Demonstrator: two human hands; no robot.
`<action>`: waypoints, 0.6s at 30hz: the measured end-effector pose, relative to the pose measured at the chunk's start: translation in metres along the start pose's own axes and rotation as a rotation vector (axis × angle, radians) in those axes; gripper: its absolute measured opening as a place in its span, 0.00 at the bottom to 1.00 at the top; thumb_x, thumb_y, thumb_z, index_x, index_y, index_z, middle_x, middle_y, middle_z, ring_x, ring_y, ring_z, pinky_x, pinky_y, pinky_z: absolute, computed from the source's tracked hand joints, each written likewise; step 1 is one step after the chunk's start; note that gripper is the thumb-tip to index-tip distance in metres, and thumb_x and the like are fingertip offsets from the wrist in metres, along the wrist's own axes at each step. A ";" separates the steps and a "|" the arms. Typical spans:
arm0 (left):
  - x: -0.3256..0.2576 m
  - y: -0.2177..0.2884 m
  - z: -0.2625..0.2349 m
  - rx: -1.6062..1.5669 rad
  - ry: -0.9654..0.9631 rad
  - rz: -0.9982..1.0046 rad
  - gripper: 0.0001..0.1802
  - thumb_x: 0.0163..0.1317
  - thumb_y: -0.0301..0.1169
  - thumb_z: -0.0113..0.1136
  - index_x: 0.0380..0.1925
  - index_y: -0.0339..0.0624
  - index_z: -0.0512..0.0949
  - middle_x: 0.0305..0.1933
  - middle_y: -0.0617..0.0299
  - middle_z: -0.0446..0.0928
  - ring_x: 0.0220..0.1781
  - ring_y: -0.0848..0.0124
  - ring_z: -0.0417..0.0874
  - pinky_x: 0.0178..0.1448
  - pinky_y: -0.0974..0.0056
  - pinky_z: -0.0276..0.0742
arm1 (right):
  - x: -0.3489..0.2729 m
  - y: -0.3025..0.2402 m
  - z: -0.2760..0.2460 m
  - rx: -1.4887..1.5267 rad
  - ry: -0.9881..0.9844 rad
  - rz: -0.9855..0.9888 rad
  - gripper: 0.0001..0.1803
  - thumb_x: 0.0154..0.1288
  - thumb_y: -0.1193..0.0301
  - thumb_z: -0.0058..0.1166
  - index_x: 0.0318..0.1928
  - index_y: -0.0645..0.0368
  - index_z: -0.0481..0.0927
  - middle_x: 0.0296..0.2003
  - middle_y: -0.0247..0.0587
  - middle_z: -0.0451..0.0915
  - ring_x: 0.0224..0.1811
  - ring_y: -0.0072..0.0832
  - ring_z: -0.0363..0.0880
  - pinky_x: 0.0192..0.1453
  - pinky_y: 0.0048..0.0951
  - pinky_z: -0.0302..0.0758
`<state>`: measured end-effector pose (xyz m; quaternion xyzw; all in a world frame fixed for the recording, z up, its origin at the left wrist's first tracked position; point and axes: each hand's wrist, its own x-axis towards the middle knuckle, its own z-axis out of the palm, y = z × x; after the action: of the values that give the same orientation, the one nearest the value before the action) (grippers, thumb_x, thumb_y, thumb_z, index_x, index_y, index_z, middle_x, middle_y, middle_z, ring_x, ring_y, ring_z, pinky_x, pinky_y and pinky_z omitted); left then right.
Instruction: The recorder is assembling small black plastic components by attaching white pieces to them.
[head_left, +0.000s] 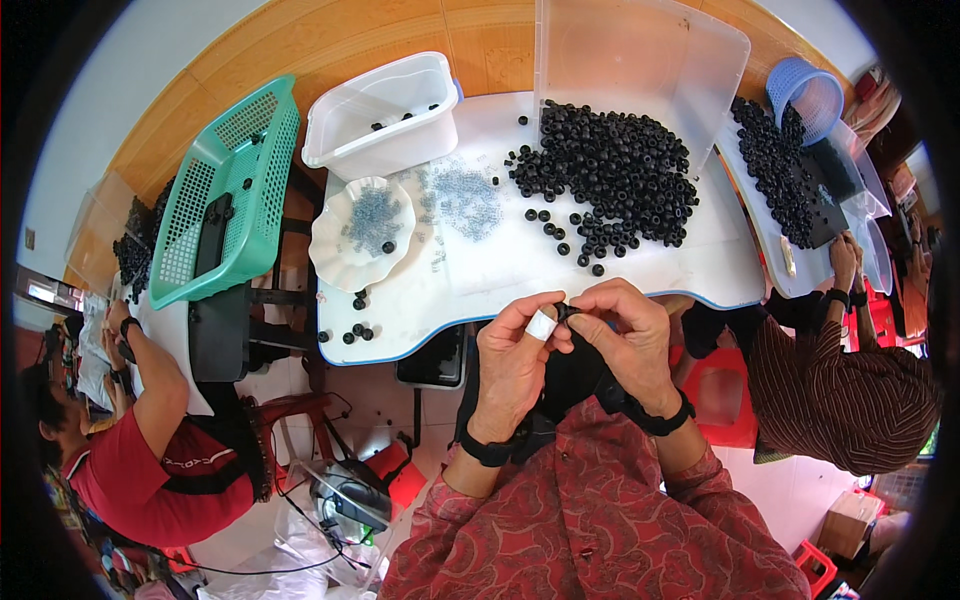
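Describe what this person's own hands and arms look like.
The left hand and right hand are ungloved, with a black wristband on each arm. A white wrap covers part of the left thumb. Dark red patterned sleeves stop short of the wristbands.

Wood panelling point(350, 45) ran across the top, a white wall point(120, 80) showed at upper left, and a red stool point(715, 400) stood on pale flooring point(740, 463) at lower right.

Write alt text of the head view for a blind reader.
A person's left hand and right hand hold a small black piece by a white table. On it are a heap of round black pieces, small clear bits and a scalloped dish.
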<state>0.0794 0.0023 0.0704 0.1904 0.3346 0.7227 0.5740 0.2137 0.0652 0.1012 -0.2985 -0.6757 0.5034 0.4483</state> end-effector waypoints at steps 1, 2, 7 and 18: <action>0.000 0.000 0.000 0.024 0.019 0.013 0.13 0.69 0.25 0.59 0.50 0.31 0.79 0.36 0.63 0.78 0.34 0.74 0.79 0.40 0.68 0.78 | 0.000 -0.001 0.000 0.001 -0.001 0.000 0.07 0.61 0.84 0.60 0.41 0.67 0.82 0.38 0.39 0.80 0.37 0.21 0.83 0.40 0.20 0.80; 0.000 0.000 0.000 0.024 0.020 0.013 0.13 0.69 0.25 0.59 0.50 0.31 0.79 0.36 0.63 0.78 0.34 0.74 0.79 0.40 0.68 0.78 | 0.001 -0.003 0.000 -0.003 -0.006 -0.001 0.07 0.61 0.84 0.60 0.40 0.67 0.83 0.37 0.39 0.81 0.36 0.22 0.84 0.39 0.20 0.80; 0.000 0.001 -0.001 0.057 -0.023 0.055 0.12 0.68 0.24 0.59 0.50 0.31 0.80 0.38 0.63 0.78 0.35 0.74 0.79 0.41 0.68 0.78 | 0.000 -0.003 0.000 0.002 -0.004 -0.012 0.07 0.60 0.84 0.60 0.40 0.67 0.83 0.38 0.40 0.81 0.35 0.21 0.84 0.37 0.21 0.80; 0.001 0.000 -0.008 0.114 -0.048 0.089 0.12 0.70 0.24 0.56 0.51 0.31 0.80 0.39 0.60 0.80 0.34 0.76 0.80 0.41 0.72 0.79 | 0.000 -0.004 0.003 0.075 -0.054 0.148 0.05 0.61 0.83 0.59 0.39 0.67 0.82 0.33 0.39 0.85 0.33 0.20 0.85 0.39 0.20 0.81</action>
<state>0.0740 0.0009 0.0650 0.2547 0.3525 0.7225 0.5375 0.2108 0.0625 0.1049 -0.3168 -0.6443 0.5682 0.4021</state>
